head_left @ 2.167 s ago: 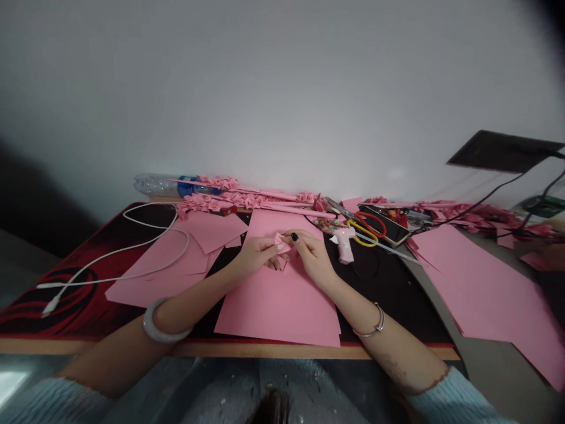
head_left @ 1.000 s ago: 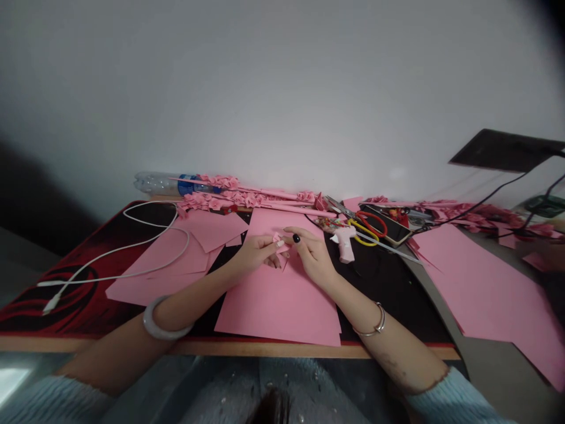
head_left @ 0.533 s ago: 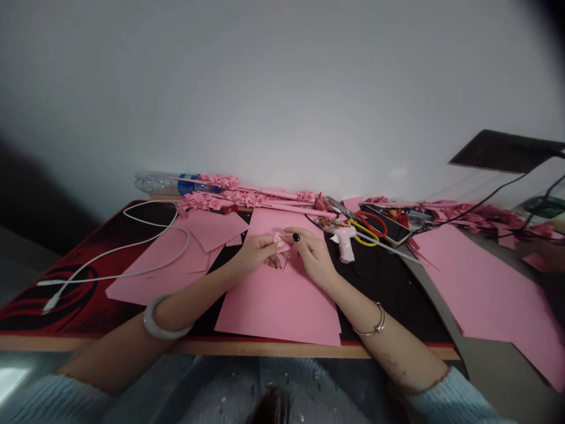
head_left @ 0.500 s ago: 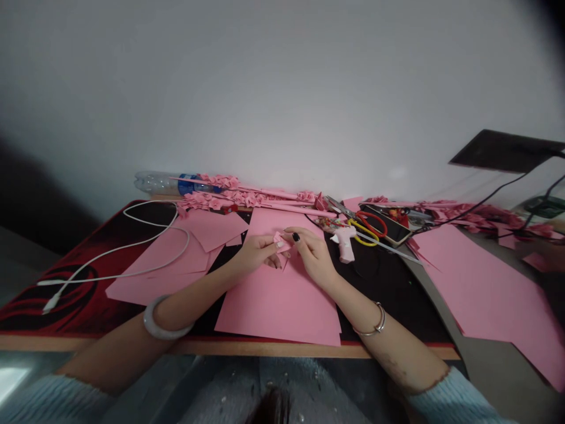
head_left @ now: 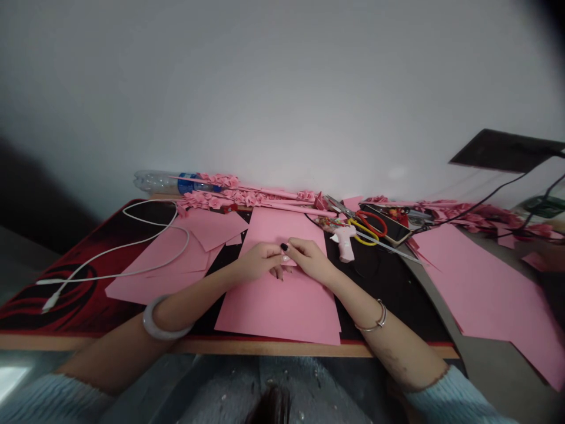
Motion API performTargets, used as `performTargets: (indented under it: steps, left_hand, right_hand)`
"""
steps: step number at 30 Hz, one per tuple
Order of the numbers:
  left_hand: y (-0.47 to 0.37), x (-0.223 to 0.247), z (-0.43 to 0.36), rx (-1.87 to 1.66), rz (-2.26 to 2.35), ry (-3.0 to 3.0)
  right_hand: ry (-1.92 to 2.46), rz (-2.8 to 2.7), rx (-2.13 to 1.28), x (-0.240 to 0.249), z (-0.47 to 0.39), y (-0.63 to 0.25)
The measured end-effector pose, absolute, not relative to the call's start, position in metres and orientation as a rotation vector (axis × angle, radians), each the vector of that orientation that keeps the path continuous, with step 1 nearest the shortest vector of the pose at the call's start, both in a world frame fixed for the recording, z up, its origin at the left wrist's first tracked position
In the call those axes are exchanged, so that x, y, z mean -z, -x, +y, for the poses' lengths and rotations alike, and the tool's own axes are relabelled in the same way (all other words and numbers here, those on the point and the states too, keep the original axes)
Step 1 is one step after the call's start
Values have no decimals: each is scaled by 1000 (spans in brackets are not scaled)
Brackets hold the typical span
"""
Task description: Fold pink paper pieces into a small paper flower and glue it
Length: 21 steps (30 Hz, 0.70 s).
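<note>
My left hand (head_left: 261, 261) and my right hand (head_left: 309, 257) meet above a large pink paper sheet (head_left: 278, 312) in the middle of the desk. Between their fingertips they pinch a small piece of pink paper (head_left: 289, 263), mostly covered by the fingers. Both thumbs press together on it, and its exact shape cannot be made out. A pale pink glue gun (head_left: 345, 244) lies just right of my right hand.
Pink paper flowers (head_left: 220, 199) on stems line the wall beside a plastic bottle (head_left: 159, 182). Scissors (head_left: 364, 227) with red and yellow handles lie behind the glue gun. A white cable (head_left: 110, 275) crosses pink sheets (head_left: 176, 253) at left. More sheets (head_left: 485, 288) lie at right.
Both hands have come closer together and slightly nearer to me. Their thumbs now meet over the small pink paper, which is more covered than before.
</note>
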<state>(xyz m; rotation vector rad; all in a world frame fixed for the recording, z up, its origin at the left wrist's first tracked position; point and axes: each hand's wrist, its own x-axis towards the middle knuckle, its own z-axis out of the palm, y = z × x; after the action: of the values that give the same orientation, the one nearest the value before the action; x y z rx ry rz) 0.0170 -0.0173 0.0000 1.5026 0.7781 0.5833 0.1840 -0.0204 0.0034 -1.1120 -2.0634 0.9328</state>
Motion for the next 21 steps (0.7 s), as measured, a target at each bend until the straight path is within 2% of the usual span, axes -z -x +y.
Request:
performTargets:
  steps: [14, 21]
  left_hand:
    - [-17, 0, -15, -576, 769, -1474]
    - [-13, 1, -11, -690, 828, -1469]
  right_hand:
    - [1070, -2034, -952, -1, -19, -184]
    - [1094, -1944, -1092, -2, -20, -184]
